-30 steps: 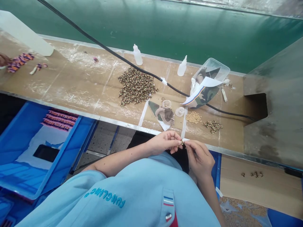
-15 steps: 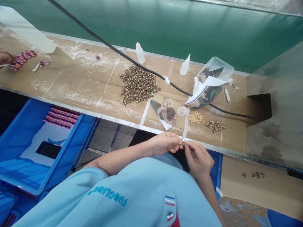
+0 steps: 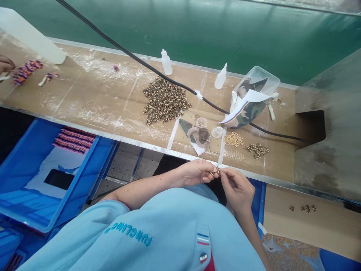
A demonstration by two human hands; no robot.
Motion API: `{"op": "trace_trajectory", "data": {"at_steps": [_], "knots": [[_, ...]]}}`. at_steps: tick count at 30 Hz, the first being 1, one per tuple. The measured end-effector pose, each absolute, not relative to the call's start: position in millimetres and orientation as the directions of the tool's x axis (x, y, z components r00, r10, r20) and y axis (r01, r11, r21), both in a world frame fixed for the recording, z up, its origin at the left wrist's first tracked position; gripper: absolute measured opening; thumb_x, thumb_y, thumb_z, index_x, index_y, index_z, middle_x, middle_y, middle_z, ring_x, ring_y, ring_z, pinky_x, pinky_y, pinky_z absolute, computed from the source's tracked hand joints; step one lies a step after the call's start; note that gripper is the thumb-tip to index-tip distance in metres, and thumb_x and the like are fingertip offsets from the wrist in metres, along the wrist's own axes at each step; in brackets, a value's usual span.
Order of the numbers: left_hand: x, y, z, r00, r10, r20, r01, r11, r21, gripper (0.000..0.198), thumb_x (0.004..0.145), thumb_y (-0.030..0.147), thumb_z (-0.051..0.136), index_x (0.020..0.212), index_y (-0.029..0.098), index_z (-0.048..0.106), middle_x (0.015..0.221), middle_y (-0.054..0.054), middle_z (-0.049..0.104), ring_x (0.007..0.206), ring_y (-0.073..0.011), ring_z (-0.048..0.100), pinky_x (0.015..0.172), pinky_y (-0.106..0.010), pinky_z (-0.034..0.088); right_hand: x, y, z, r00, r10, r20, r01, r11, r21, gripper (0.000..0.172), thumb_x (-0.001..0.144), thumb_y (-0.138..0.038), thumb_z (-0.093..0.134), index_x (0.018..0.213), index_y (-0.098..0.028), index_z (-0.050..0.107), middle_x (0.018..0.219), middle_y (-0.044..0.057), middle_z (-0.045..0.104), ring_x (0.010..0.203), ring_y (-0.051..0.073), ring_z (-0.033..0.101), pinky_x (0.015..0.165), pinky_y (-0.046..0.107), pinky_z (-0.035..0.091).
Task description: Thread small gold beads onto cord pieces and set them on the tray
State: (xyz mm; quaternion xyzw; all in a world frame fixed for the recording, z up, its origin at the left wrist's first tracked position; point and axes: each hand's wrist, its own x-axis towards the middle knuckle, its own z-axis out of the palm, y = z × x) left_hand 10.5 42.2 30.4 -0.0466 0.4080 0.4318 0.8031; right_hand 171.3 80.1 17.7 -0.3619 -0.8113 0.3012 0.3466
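My left hand (image 3: 199,172) and my right hand (image 3: 237,186) meet at the front edge of the bench. Both are closed in a pinch on one small brass-coloured piece (image 3: 217,171), whose exact kind is too small to make out. Just beyond the hands lies a camouflage cloth scrap (image 3: 199,136), with a small clear cup (image 3: 201,122) and a round clear lid (image 3: 217,132) by it. To the right are a pile of small tan beads (image 3: 233,139) and a little heap of dark-and-gold pieces (image 3: 257,150).
A large heap of similar pieces (image 3: 165,99) lies mid-bench, behind it a squeeze bottle (image 3: 166,63); another bottle (image 3: 221,77) stands right. A black cable (image 3: 126,52) crosses above. A clear tub (image 3: 269,81) holds cloth. A blue crate (image 3: 63,203) sits lower left. Another person's hand (image 3: 6,66) is far left.
My hands stay pinched together on the small piece with hardly any movement. The view has shifted very slightly, and the other person's hand at far left has moved a little.
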Motion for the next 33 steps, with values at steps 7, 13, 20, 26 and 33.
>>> {"op": "trace_trajectory", "data": {"at_steps": [7, 13, 20, 26, 33], "knots": [[9, 45, 35, 0.325, 0.632, -0.704, -0.751, 0.625, 0.214, 0.013, 0.074, 0.001, 0.053, 0.064, 0.005, 0.060, 0.060, -0.004, 0.058, 0.047, -0.0017, 0.046, 0.038, -0.011, 0.025, 171, 83, 20, -0.468, 0.865, 0.179, 0.339, 0.363, -0.868, 0.008, 0.081, -0.021, 0.061, 0.080, -0.019, 0.068, 0.078, 0.002, 0.071, 0.066, 0.013, 0.065, 0.061, 0.023, 0.054], [6, 45, 34, 0.375, 0.608, -0.700, -0.738, 0.653, 0.171, 0.014, 0.078, 0.001, 0.049, 0.069, 0.005, 0.059, 0.058, -0.003, 0.055, 0.045, -0.0012, 0.043, 0.036, -0.009, 0.024, 173, 92, 24, -0.527, 0.849, 0.024, 0.301, 0.212, -0.930, 0.011, 0.082, -0.027, 0.061, 0.081, -0.019, 0.068, 0.077, 0.003, 0.070, 0.064, 0.012, 0.066, 0.060, 0.021, 0.055], [4, 45, 30, 0.436, 0.603, -0.668, -0.712, 0.685, 0.153, 0.016, 0.082, 0.004, 0.046, 0.072, 0.005, 0.059, 0.057, -0.002, 0.052, 0.043, -0.0008, 0.040, 0.035, -0.008, 0.023, 171, 96, 28, -0.564, 0.823, -0.065, 0.245, 0.092, -0.965, 0.014, 0.081, -0.032, 0.062, 0.081, -0.019, 0.068, 0.078, 0.004, 0.071, 0.066, 0.013, 0.067, 0.063, 0.024, 0.057], [3, 45, 28, 0.459, 0.610, -0.645, -0.712, 0.688, 0.144, 0.019, 0.082, 0.003, 0.044, 0.072, 0.004, 0.060, 0.057, -0.002, 0.052, 0.041, -0.0009, 0.040, 0.034, -0.008, 0.021, 172, 94, 26, -0.568, 0.808, 0.157, 0.307, 0.385, -0.871, 0.011, 0.085, -0.025, 0.058, 0.081, -0.020, 0.067, 0.077, 0.002, 0.070, 0.065, 0.012, 0.066, 0.061, 0.022, 0.055], [6, 45, 27, 0.438, 0.624, -0.648, -0.762, 0.640, 0.102, 0.015, 0.077, 0.000, 0.045, 0.069, 0.004, 0.057, 0.058, -0.002, 0.050, 0.044, -0.0010, 0.041, 0.035, -0.008, 0.021, 168, 90, 25, -0.591, 0.683, 0.430, 0.343, 0.694, -0.633, 0.012, 0.085, -0.014, 0.055, 0.086, -0.022, 0.064, 0.082, 0.001, 0.071, 0.076, 0.013, 0.068, 0.070, 0.023, 0.055]]}}
